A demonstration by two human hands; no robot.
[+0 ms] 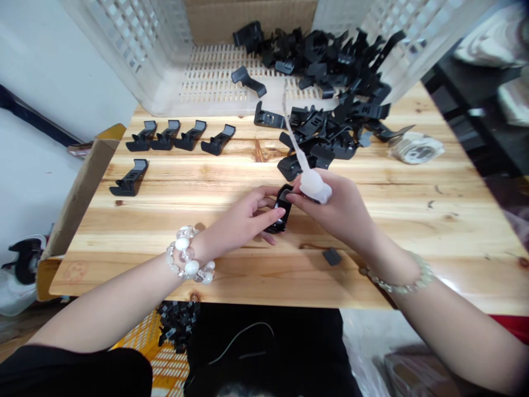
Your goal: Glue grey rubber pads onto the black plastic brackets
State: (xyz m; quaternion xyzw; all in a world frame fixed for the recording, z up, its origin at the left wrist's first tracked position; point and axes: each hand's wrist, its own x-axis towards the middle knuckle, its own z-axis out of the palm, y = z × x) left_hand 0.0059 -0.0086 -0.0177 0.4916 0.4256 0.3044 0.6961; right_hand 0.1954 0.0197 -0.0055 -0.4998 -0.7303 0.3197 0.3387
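Note:
My left hand (252, 216) is closed on a black plastic clip (283, 212), holding it just above the wooden table. A small white squeeze bottle (314, 186) with a long thin nozzle is gripped in my right hand (336, 204), its nozzle pointing away from me. My right thumb presses near the far end of the clip, where a grey patch shows. Part of the clip is hidden under my fingers. A small dark square pad (332, 256) lies on the table nearer to me, below my right hand.
Several black clips with grey faces (165, 135) stand at the left. A pile of black clips (326, 127) spills from a white plastic crate (165, 91) at the back. A tape-like roll (416, 148) lies right. A yellow basket (167, 366) with black parts stands below the table.

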